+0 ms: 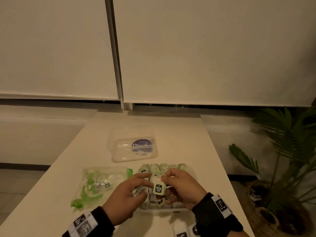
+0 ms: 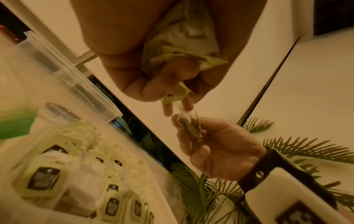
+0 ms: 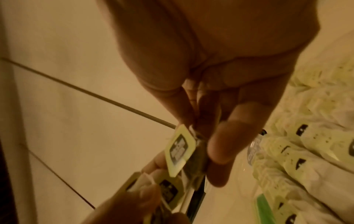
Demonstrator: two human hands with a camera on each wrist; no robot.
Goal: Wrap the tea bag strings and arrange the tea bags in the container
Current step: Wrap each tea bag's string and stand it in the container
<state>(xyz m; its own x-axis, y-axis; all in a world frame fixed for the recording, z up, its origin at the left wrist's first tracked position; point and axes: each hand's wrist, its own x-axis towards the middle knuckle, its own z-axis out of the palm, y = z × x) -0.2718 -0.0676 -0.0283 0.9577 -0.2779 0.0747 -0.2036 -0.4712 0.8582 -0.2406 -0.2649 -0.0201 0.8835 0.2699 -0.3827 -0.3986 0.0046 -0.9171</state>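
Thin paper and loose string, by the look of it: in the head view the right hand pinches a tea bag by its top edge, the green tag hanging in front, above the clear container whose far rows are already filled with bags. The left hand has its lower fingers curled round a small bundle of further bags, forefinger stretched towards the pinched one. A crumpled plastic wrapper lies to the left on the worktop

From the left wrist, that bundle looks crushed soft in the palm, so it is surely light, limp and easy to tear

From the right wrist, thumb and fingertips nip the bag beside its tag. I judge the stiffer tag and the folded top the safest holds; the string would slip if left slack
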